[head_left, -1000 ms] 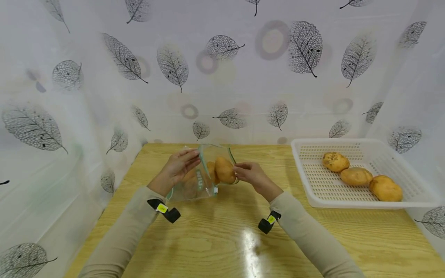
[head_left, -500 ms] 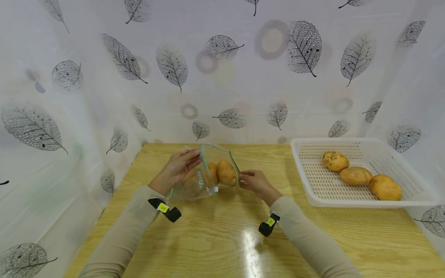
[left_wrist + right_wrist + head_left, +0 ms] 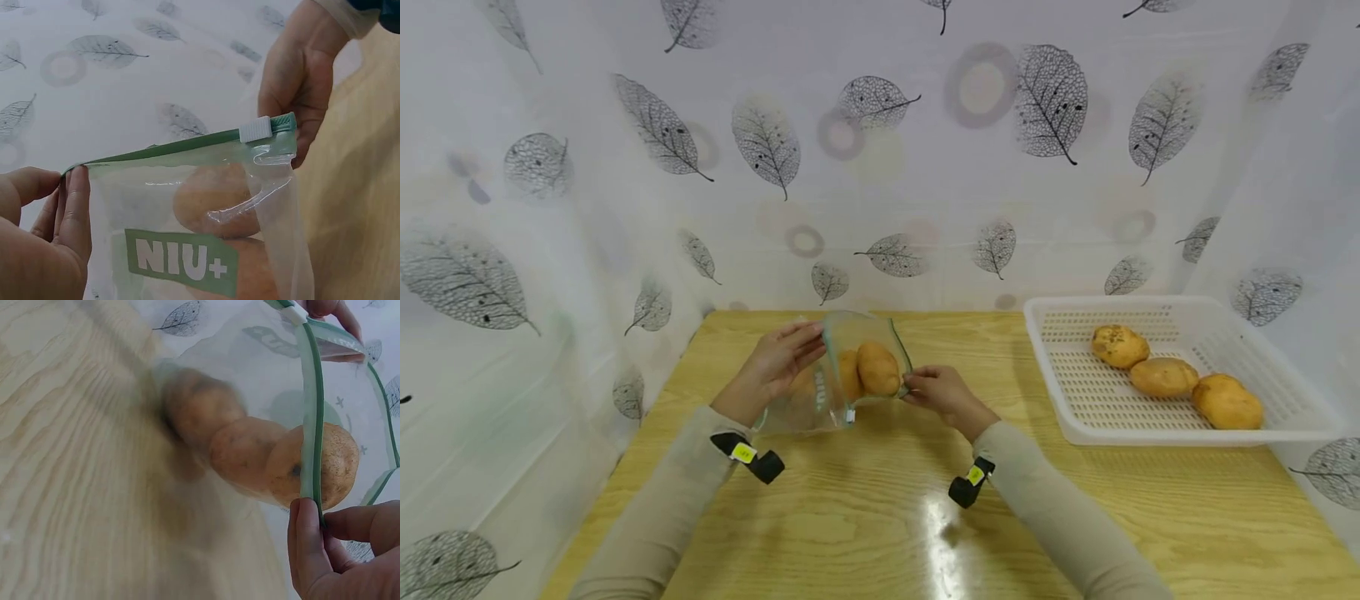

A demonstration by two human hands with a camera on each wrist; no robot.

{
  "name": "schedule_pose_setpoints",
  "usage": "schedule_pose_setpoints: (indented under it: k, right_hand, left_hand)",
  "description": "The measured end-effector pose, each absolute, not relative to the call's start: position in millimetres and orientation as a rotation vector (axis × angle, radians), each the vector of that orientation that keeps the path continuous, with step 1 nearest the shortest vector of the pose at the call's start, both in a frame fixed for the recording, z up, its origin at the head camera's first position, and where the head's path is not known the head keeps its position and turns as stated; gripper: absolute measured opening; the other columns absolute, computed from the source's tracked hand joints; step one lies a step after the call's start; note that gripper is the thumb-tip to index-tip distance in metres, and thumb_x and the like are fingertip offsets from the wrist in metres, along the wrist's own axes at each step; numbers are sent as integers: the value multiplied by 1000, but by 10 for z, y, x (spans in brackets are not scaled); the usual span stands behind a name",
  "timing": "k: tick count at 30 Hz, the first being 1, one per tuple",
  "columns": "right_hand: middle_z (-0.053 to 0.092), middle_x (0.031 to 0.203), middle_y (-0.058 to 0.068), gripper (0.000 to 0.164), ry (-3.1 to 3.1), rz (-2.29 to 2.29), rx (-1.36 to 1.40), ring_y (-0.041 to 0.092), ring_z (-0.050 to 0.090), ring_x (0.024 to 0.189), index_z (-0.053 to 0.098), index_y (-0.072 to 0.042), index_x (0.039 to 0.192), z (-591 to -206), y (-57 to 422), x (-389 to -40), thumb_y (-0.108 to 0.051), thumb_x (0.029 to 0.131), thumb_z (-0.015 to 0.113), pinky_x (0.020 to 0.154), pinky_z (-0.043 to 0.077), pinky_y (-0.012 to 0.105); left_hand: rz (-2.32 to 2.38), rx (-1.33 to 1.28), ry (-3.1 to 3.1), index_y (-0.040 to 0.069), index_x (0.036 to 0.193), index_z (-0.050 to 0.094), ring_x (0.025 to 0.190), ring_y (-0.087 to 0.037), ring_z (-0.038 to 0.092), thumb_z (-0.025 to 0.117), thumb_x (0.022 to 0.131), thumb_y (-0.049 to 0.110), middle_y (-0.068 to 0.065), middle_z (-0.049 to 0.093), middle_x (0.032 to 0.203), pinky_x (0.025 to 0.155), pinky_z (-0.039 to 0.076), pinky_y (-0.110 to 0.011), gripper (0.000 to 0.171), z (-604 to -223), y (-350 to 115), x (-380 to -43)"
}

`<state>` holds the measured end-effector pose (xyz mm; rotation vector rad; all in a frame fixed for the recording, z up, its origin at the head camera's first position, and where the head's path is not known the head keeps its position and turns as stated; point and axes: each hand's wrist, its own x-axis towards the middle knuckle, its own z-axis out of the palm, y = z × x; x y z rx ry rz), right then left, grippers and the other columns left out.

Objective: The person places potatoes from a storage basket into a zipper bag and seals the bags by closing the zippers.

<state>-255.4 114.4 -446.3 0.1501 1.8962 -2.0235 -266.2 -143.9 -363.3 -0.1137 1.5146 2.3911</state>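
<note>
A clear slider zip bag [image 3: 156, 194] with green edging and a "NIU+" label lies on its side, its mouth spread toward the right. Several potatoes [image 3: 244, 450] sit inside, one potato [image 3: 877, 369] right at the mouth. My left hand [image 3: 778, 367] pinches the rim on one side between thumb and fingers, clearest in the left wrist view. On the opposite rim, my right hand [image 3: 946, 392] pinches the green edge, just beside the front potato. The white slider [image 3: 255, 129] stands at one end of the zip.
A white plastic basket [image 3: 1052, 408] on the right of the wooden table [image 3: 850, 517] holds 3 potatoes [image 3: 1163, 377]. A leaf-printed curtain [image 3: 880, 167] hangs behind the table and along both sides.
My right hand first drew back from the front potato to the bag's rim, then moved slightly left with that rim pinched. The left hand has kept its hold, and the bag sits slightly further left.
</note>
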Motion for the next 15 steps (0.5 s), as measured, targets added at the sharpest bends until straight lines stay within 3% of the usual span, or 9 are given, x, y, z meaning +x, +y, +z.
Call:
schedule_pose_setpoints:
  k: [15]
  right_hand:
    - [56, 102, 13, 26, 1837, -2087, -11, 10, 65, 73, 51, 15, 119, -3888, 917, -2647, 0, 98, 52, 76, 59, 19]
  left_hand:
    - [2610, 25, 1382, 5, 86, 70, 78, -12, 68, 52, 97, 0, -4, 69, 84, 74, 59, -19, 22, -3109, -1781, -2659]
